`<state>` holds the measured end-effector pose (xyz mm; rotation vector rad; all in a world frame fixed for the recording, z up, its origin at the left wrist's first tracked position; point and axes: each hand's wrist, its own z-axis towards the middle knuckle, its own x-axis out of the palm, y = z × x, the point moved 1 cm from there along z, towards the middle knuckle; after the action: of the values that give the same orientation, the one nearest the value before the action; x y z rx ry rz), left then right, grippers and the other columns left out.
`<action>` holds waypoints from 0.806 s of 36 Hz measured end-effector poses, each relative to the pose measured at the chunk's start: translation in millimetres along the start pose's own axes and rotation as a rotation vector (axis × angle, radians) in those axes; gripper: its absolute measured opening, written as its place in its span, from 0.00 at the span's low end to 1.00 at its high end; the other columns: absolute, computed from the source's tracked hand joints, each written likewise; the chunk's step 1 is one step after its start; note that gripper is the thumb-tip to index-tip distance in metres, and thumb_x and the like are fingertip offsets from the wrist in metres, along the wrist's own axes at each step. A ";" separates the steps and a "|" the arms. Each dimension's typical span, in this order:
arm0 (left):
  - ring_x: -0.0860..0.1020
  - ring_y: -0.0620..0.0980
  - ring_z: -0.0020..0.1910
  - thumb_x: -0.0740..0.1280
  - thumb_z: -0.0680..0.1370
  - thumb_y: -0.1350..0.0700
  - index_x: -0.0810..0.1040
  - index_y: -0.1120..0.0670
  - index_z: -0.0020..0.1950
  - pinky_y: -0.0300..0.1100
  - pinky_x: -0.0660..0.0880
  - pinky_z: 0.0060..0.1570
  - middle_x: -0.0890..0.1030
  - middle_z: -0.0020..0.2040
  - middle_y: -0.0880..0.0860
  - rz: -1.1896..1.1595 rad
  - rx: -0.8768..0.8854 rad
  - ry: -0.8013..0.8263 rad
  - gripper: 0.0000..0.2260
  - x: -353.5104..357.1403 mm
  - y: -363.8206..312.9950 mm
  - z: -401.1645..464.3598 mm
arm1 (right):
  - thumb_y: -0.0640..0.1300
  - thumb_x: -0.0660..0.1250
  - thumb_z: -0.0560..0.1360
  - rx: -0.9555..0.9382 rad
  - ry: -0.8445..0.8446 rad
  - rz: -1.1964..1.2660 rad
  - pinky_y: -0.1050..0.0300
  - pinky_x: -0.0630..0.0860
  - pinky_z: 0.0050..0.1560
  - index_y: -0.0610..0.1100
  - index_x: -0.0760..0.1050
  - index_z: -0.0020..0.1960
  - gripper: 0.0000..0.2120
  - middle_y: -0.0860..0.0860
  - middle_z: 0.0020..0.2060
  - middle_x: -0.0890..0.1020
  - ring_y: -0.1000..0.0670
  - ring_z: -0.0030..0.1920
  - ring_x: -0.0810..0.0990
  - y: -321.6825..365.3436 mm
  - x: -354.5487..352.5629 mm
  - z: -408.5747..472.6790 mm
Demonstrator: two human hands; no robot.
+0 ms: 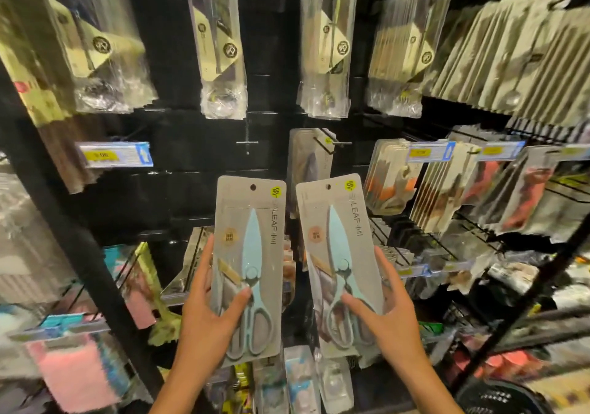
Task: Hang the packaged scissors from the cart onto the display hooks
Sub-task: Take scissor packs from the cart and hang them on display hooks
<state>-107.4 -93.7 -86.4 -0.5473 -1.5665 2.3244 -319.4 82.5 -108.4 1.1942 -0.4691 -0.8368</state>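
Two bare hands each hold up a packaged pair of pale blue scissors: left hand grips the left pack, right hand grips the right pack. Both stand upright, side by side, below an empty display hook on the black pegboard.

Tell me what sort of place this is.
Most likely a shop's kitchenware aisle: packaged goods hang in rows from hooks on a black display wall, yellow price tags front the hooks, and each hand holds a carded pair of scissors.
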 end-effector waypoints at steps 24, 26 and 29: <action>0.66 0.23 0.67 0.75 0.74 0.57 0.56 0.30 0.77 0.26 0.68 0.60 0.64 0.72 0.26 0.114 0.034 -0.167 0.43 65.6 -20.1 50.2 | 0.38 0.78 0.71 -0.080 0.110 0.052 0.76 0.74 0.52 0.55 0.62 0.78 0.41 0.81 0.59 0.72 0.72 0.60 0.75 -20.6 -21.6 107.2; 0.66 0.23 0.66 0.76 0.73 0.58 0.56 0.30 0.77 0.20 0.67 0.55 0.64 0.72 0.27 0.112 0.030 -0.172 0.43 67.2 -19.7 50.6 | 0.38 0.77 0.71 -0.070 0.121 0.067 0.74 0.75 0.53 0.57 0.62 0.77 0.41 0.79 0.60 0.73 0.70 0.61 0.76 -22.5 -20.5 109.4; 0.65 0.24 0.68 0.75 0.73 0.58 0.57 0.32 0.78 0.16 0.66 0.52 0.64 0.72 0.27 0.108 0.033 -0.172 0.43 68.2 -18.6 51.0 | 0.38 0.77 0.71 -0.060 0.118 0.090 0.73 0.76 0.53 0.58 0.62 0.77 0.42 0.78 0.59 0.74 0.68 0.61 0.77 -25.9 -18.3 109.3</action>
<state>-190.9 -99.0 -62.2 -0.4453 -1.6059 2.5333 -417.2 25.8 -95.2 1.1517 -0.3953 -0.6951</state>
